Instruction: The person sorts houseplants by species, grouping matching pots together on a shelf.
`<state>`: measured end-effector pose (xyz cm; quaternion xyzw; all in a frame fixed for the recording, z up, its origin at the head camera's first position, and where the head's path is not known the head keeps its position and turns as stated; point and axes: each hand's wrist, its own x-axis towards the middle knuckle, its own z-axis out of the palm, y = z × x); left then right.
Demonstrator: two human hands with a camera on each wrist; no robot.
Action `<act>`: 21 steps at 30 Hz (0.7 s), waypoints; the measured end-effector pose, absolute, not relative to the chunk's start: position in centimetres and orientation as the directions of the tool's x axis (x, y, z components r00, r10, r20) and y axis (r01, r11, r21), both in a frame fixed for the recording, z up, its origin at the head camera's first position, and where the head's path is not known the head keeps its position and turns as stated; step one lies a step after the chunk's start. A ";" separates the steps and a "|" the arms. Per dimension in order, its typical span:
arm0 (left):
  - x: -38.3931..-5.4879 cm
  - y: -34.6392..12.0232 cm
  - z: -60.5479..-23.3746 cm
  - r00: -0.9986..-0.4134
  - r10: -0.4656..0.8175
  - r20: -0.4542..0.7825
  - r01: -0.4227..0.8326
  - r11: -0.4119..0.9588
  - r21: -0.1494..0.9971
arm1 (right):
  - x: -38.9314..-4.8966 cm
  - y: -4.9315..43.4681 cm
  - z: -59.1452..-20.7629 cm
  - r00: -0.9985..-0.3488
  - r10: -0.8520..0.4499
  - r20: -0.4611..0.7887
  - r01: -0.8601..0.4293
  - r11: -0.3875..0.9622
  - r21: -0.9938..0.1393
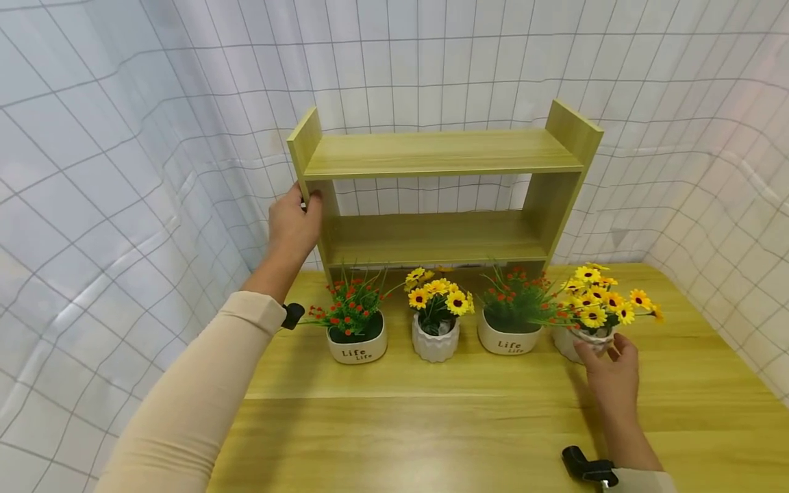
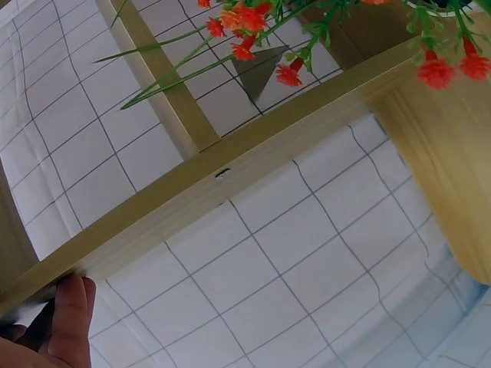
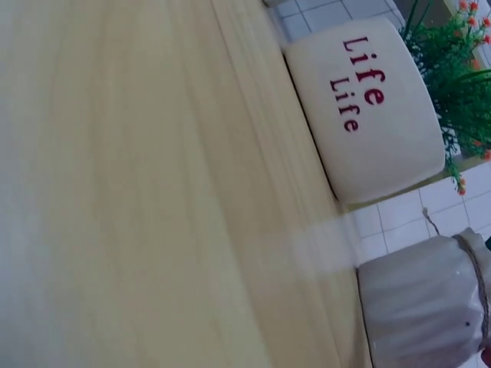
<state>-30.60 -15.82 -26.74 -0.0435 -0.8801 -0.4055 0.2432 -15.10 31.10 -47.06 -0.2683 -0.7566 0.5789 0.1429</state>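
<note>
A two-tier wooden shelf (image 1: 444, 154) stands at the back of the table. My left hand (image 1: 294, 222) grips its left side panel, thumb on the front edge; in the left wrist view the fingers (image 2: 70, 318) lie against the panel's edge. At the right end of the row, my right hand (image 1: 613, 376) holds a white pot of yellow artificial flowers (image 1: 594, 301), thumb and fingers at its upper part. In the right wrist view this pot (image 3: 422, 303) has twine round its neck, and the hand is mostly out of frame.
Left to right before the shelf stand an oval "Life" planter (image 1: 357, 350) with red flowers, a ribbed white pot (image 1: 435, 342) with yellow flowers, and a second "Life" planter (image 1: 508, 340). Grid-patterned curtains (image 1: 431, 61) hang behind and beside the wooden table (image 1: 431, 424).
</note>
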 end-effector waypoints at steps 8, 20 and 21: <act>-30.6 -15.7 -26.9 -0.873 -0.129 0.471 0.266 0.683 0.680 | -15.9 30.1 -47.4 -0.788 0.611 -0.077 0.189 0.121 -0.975; -30.7 -15.6 -27.0 -0.877 -0.132 0.462 0.247 0.701 0.669 | -17.3 30.7 -48.5 -0.788 0.610 -0.083 0.149 0.058 -0.987; -30.8 -15.5 -27.0 -0.878 -0.128 0.462 0.248 0.704 0.666 | -17.3 30.8 -48.5 -0.789 0.609 -0.077 0.141 0.058 -0.988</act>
